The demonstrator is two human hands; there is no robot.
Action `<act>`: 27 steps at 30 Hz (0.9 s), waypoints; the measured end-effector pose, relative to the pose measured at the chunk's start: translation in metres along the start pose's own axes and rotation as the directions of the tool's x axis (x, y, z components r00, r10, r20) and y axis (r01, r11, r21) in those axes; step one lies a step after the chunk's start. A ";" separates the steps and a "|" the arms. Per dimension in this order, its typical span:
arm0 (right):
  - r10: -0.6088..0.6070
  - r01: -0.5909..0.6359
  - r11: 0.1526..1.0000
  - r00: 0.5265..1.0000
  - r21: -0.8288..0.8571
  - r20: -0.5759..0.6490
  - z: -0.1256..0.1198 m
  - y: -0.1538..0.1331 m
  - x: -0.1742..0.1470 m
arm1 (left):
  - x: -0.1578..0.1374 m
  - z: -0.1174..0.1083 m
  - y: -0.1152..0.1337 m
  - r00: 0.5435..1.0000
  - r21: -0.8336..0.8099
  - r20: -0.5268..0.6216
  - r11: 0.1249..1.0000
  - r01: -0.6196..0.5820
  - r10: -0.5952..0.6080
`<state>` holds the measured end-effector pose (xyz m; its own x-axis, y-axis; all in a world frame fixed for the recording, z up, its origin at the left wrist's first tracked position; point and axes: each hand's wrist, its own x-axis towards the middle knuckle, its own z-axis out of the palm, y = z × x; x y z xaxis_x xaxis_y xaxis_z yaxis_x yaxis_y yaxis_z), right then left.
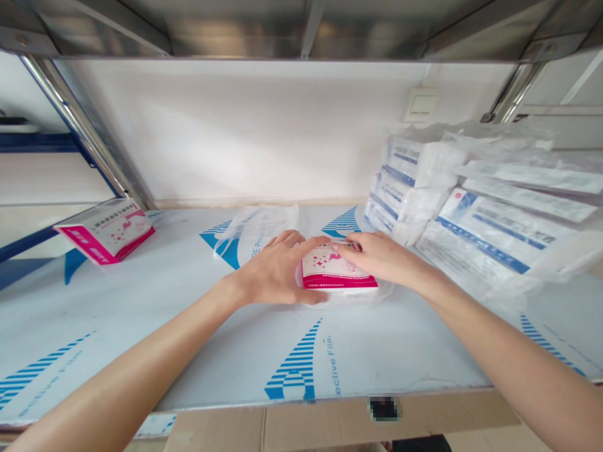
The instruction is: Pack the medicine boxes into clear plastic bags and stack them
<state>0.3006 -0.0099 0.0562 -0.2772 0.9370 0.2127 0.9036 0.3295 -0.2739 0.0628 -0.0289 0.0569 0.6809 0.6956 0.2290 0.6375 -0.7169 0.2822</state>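
A small pink-and-white carton (pixel 340 267) with star and swirl prints lies flat on the shelf in front of me. My left hand (pixel 281 269) is closed round its left end, thumb along the near edge and fingers at the far edge. My right hand (pixel 384 254) grips the far right part of the carton, with its thumb on the printed top. Clear plastic (pixel 387 290) shows around the carton's edges; whether it is a bag or a tray I cannot tell. Behind my left hand, a flat clear plastic bag (pixel 264 220) lies on the shelf.
The shelf (pixel 198 358) is covered in blue-printed protective film. Another pink-and-white carton (pixel 110 231) stands at the left. Several plastic-wrapped white packs (pixel 494 232) are piled at the right. A metal shelf (pixel 235 31) hangs above. Cardboard (pixel 226 430) sits below the front edge.
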 end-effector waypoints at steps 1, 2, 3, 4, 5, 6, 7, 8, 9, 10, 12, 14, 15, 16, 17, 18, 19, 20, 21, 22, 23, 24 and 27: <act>0.007 -0.007 0.999 1.000 0.042 0.016 -0.001 0.003 0.001 | 0.000 -0.001 0.001 0.999 -0.005 -0.028 1.000 -0.022 0.022; -0.004 0.000 0.995 0.999 0.103 0.041 -0.004 0.007 0.002 | -0.001 -0.001 0.002 0.997 -0.001 -0.064 0.999 -0.045 0.044; -0.028 0.014 0.983 0.997 0.181 0.078 -0.007 0.011 0.003 | -0.002 -0.001 0.002 0.992 0.009 -0.105 0.998 -0.065 0.065; -0.061 0.023 0.961 0.989 0.275 0.131 -0.012 0.015 0.003 | -0.002 -0.001 0.003 0.986 0.020 -0.143 0.996 -0.084 0.086; -0.097 0.016 0.927 0.976 0.375 0.197 -0.017 0.019 0.003 | -0.003 0.000 0.003 0.979 0.027 -0.174 0.994 -0.102 0.105; -0.133 -0.009 0.882 0.955 0.472 0.265 -0.021 0.023 0.003 | -0.004 0.001 0.002 0.973 0.028 -0.194 0.992 -0.122 0.125; -0.168 -0.049 0.829 0.928 0.556 0.332 -0.025 0.027 0.002 | -0.005 0.002 0.002 0.967 0.023 -0.208 0.989 -0.143 0.145; -0.201 -0.098 0.775 0.899 0.624 0.390 -0.029 0.030 0.001 | -0.005 0.004 0.001 0.962 0.013 -0.217 0.986 -0.166 0.165; -0.230 -0.141 0.721 0.875 0.679 0.426 -0.031 0.032 0.000 | -0.005 0.005 0.000 0.958 0.000 -0.225 0.983 -0.185 0.180; -0.254 -0.171 0.669 0.862 0.724 0.438 -0.032 0.034 -0.001 | -0.005 0.007 -0.002 0.954 -0.018 -0.231 0.979 -0.202 0.192; -0.280 -0.198 0.578 0.863 0.791 0.421 -0.032 0.038 -0.001 | -0.006 0.010 -0.005 0.953 -0.091 -0.236 0.972 -0.215 0.189; -0.276 -0.210 0.507 0.879 0.836 0.388 -0.031 0.041 -0.002 | -0.006 0.012 -0.008 0.964 -0.231 -0.230 0.955 -0.187 0.133; -0.271 -0.213 0.476 0.887 0.853 0.373 -0.031 0.043 -0.001 | -0.006 0.013 -0.009 0.971 -0.315 -0.222 0.935 -0.163 0.095; -0.266 -0.215 0.446 0.895 0.869 0.358 -0.031 0.045 -0.001 | -0.007 0.014 -0.011 0.976 -0.395 -0.210 0.908 -0.139 0.058; -0.261 -0.212 0.414 0.904 0.885 0.339 -0.032 0.047 -0.001 | -0.007 0.015 -0.012 0.979 -0.462 -0.202 0.879 -0.117 0.024; -0.253 -0.202 0.384 0.915 0.901 0.313 -0.032 0.048 -0.001 | -0.007 0.016 -0.014 0.980 -0.513 -0.200 0.852 -0.105 0.000; -0.242 -0.188 0.354 0.928 0.916 0.284 -0.032 0.049 -0.001 | -0.007 0.017 -0.015 0.979 -0.547 -0.204 0.831 -0.102 -0.014; -0.227 -0.172 0.324 0.940 0.930 0.253 -0.032 0.050 -0.001 | -0.007 0.017 -0.016 0.977 -0.565 -0.213 0.819 -0.102 -0.025; -0.209 -0.156 0.296 0.952 0.942 0.223 -0.031 0.050 0.000 | -0.007 0.018 -0.016 0.973 -0.571 -0.226 0.815 -0.103 -0.036; -0.183 -0.142 0.267 0.964 0.953 0.194 -0.029 0.050 0.000 | -0.007 0.018 -0.016 0.968 -0.569 -0.247 0.816 -0.100 -0.054; -0.152 -0.125 0.237 0.975 0.963 0.164 -0.027 0.049 0.001 | -0.007 0.018 -0.016 0.960 -0.559 -0.271 0.824 -0.093 -0.076; -0.120 -0.107 0.210 0.984 0.972 0.135 -0.026 0.048 0.002 | -0.006 0.017 -0.015 0.947 -0.539 -0.305 0.838 -0.084 -0.101; -0.038 -0.039 0.175 0.998 0.984 0.046 -0.023 0.041 0.007 | -0.002 0.013 -0.012 0.874 -0.442 -0.466 0.891 -0.100 -0.134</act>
<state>0.3432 0.0075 0.0679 -0.3256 0.9283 0.1796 -0.1521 0.1361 -0.9790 0.0581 -0.0223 0.0410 0.3420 0.7257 0.5970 0.3409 -0.6878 0.6409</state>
